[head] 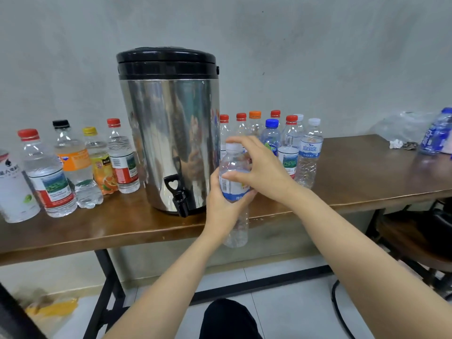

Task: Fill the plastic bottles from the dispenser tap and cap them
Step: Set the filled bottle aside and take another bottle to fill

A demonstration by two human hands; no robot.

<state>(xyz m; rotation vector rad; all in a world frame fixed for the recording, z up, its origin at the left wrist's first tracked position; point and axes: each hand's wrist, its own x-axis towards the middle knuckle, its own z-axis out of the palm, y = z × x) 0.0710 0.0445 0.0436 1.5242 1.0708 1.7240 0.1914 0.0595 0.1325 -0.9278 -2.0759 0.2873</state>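
Before the table's front edge, at four o'clock from the steel dispenser, a clear bottle is held nearly upright in the air. The left hand rises from six o'clock and wraps round the label. The right hand arches in from four o'clock, its fingers curled on the white cap. The tap sits at nine o'clock of the bottle, apart from it.

Dispenser on table, left bottles and right bottles at its sides.
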